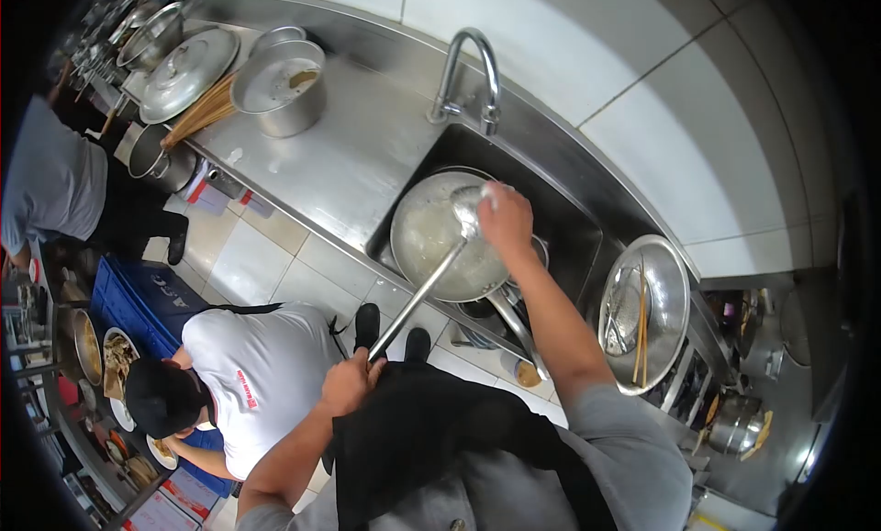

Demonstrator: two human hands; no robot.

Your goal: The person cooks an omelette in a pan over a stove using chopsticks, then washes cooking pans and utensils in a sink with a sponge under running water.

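My left hand (pixel 351 384) is wrapped round the end of a long metal handle. This ladle (pixel 424 290) slants up over a frying pan (pixel 413 256), its bowl near the pan's far side. At the bowl, my right hand (pixel 507 221) is closed, with a bit of something whitish at its fingertips that I cannot make out. The pan has a wet, cloudy inside and rests in the sink (pixel 454 145), its own handle pointing toward me. Above the sink arches a metal faucet (pixel 470 67).
On the left counter stand a deep pot (pixel 292 118), a bundle of wooden sticks (pixel 204 111) and a large lid (pixel 191 72). A metal basin (pixel 674 288) with chopsticks and a strainer sits right of the sink. A co-worker in a white shirt (pixel 262 375) is close on my left.
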